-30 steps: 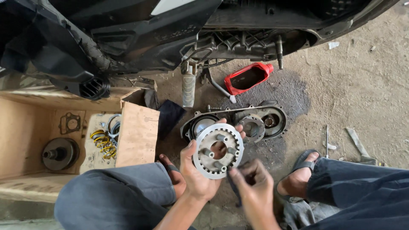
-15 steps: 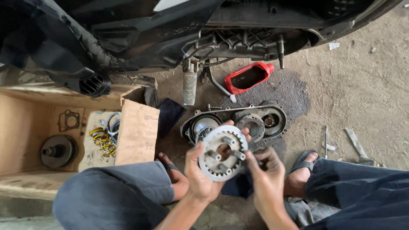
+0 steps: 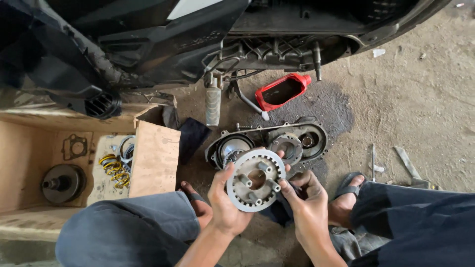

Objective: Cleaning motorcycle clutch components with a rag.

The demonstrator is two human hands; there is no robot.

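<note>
My left hand holds a round grey metal clutch plate with a toothed rim, a centre hole and several raised posts, tilted up in front of me. My right hand touches the plate's lower right edge with its fingertips and grips a dark cloth beneath it. Just behind the plate, a grey engine side cover lies on the ground with round metal parts in it.
A scooter's underside spans the top. A red oil container lies on a dark stain. An open cardboard box at left holds a dark clutch drum, a yellow spring and a gasket. Tools lie at right. My knees and sandalled feet frame the bottom.
The plate was turned over: its flat face showed before, now the side with posts faces me. My right hand moved up from below to the plate's edge.
</note>
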